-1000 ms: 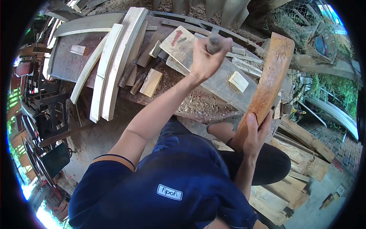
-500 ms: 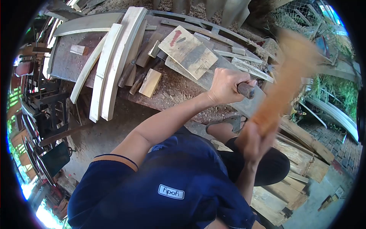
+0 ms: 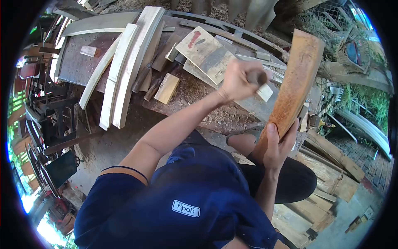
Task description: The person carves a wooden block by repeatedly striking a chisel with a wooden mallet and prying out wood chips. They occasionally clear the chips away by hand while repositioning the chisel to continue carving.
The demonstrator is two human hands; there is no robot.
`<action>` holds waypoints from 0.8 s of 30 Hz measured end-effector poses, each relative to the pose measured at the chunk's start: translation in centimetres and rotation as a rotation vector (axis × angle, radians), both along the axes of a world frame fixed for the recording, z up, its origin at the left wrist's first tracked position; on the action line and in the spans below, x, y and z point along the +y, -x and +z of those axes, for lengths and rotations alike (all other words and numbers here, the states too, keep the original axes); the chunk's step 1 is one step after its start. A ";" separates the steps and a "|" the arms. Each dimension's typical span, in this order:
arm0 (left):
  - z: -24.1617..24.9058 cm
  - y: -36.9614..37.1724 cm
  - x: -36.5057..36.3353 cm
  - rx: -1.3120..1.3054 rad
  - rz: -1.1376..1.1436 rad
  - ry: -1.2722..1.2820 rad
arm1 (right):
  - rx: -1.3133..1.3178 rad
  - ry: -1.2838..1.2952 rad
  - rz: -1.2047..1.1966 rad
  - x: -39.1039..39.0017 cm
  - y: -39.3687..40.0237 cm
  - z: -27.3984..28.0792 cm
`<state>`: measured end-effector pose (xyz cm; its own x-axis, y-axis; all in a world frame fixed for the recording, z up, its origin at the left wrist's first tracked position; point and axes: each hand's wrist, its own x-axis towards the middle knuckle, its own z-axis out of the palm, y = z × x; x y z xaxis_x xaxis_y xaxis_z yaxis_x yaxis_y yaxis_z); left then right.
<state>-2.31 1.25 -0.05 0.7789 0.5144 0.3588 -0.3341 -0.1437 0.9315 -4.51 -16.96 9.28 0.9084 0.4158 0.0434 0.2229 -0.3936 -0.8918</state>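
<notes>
My left hand (image 3: 240,81) is closed in a fist around a chisel; the butt of its round dark handle (image 3: 257,77) faces me and its blade is hidden. The hand is smeared a little by motion, above a grey plank on the low work surface (image 3: 195,101). A long brown wooden mallet (image 3: 296,74), broad at the far end, stands tilted up in my right hand (image 3: 280,143), gripped near its lower end, thumb on top. The mallet is apart from the chisel handle, to its right. A board with a red mark (image 3: 205,54) lies just beyond my left hand.
Long curved pale wood pieces (image 3: 134,62) hang over the near edge of the surface on the left. A small wood block (image 3: 167,88), tools and shavings lie around. Stacked planks (image 3: 327,174) are at the right by my knee. A sandalled foot (image 3: 244,141) is below the surface.
The mallet has swung leftward and now shows sharp instead of blurred. My left hand with the chisel has shifted left and slightly away. The view has turned slightly.
</notes>
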 end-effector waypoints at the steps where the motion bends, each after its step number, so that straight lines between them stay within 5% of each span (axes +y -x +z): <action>1: 0.1 -0.3 1.2 0.000 0.032 0.123 | -0.006 -0.001 -0.003 0.0 0.0 0.0; 5: 0.4 -0.8 6.4 -0.123 0.085 0.532 | 0.067 -0.031 -0.033 -0.6 0.3 0.1; 8: 1.5 -0.6 6.8 -0.076 0.168 0.519 | 0.075 -0.050 -0.026 -0.7 0.5 0.1; 19: 1.3 -0.7 2.8 -0.022 0.102 0.162 | 0.138 -0.076 -0.069 -1.7 0.8 -0.6; 24: 1.1 -1.2 0.7 -0.011 0.113 -0.005 | -0.072 -0.167 -0.071 -2.0 -0.3 0.7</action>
<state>-1.11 1.95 1.08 0.7120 0.5969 0.3699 -0.3262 -0.1854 0.9269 -4.19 -18.99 9.97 0.9272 0.3324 0.1727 0.2656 -0.2586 -0.9287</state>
